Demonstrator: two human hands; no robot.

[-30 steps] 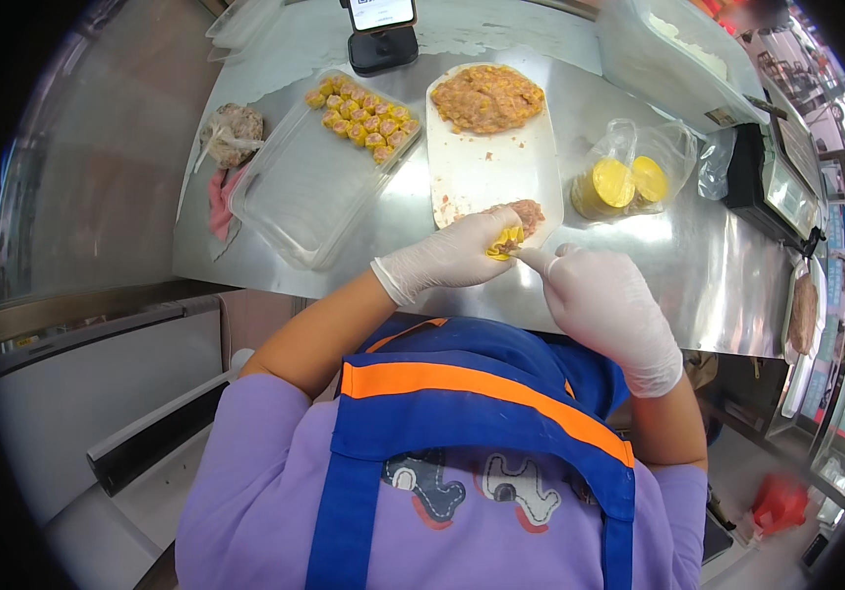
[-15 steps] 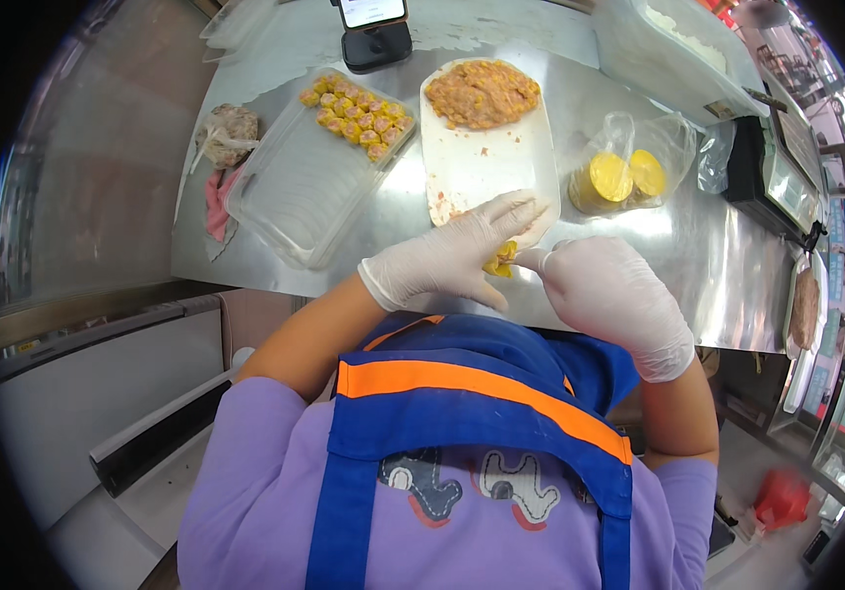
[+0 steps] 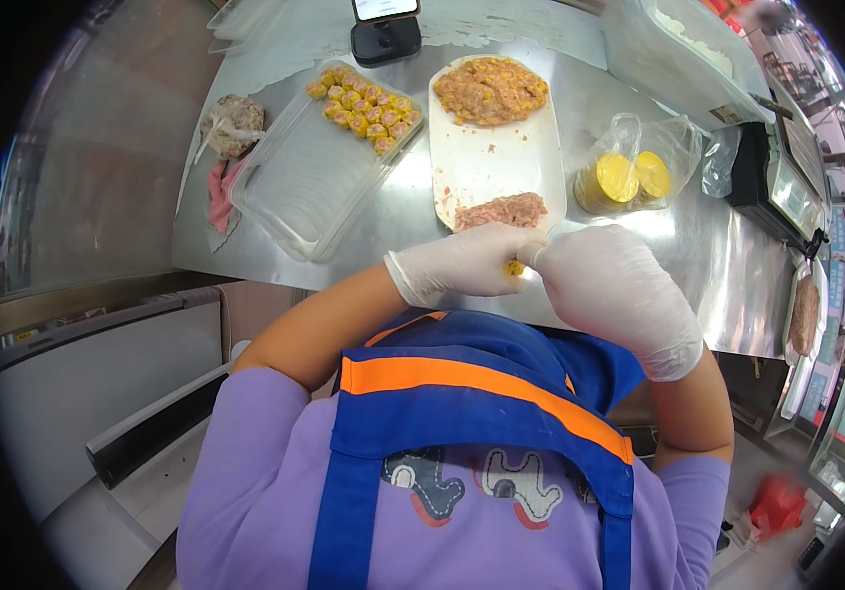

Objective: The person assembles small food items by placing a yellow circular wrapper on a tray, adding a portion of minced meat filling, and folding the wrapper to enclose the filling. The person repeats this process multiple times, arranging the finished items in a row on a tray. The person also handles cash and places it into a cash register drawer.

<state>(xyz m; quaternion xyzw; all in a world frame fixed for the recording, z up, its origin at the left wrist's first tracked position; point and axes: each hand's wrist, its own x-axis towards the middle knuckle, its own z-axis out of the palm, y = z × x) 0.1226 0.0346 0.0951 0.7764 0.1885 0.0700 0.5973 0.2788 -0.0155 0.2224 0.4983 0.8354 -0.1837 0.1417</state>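
Above the table's near edge, my gloved left hand point(image 3: 472, 262) is curled around a small yellow-wrapped dumpling point(image 3: 514, 267), most of it hidden by the fingers. My gloved right hand point(image 3: 619, 291) meets it from the right, its fingers closed and one fingertip against the left hand's at the dumpling. Whether a tool sits inside the right fist cannot be seen. Just beyond the hands lies a white tray point(image 3: 489, 169), with an orange-flecked meat filling point(image 3: 491, 90) at its far end and a strip of pinker minced meat point(image 3: 503, 210) at its near end.
Left of the tray, a clear plastic container point(image 3: 290, 187) bears rows of yellow dumplings point(image 3: 365, 108). Stacked yellow wrappers point(image 3: 616, 179) in a plastic bag stand to the right. A phone stand point(image 3: 385, 41), a bagged lump point(image 3: 234, 126), a pink cloth point(image 3: 221, 195) and a scale point(image 3: 786, 177) edge the table.
My left hand's spread fingers have folded in around the dumpling, uncovering the pinker meat on the tray. My right hand has come closer against the left.
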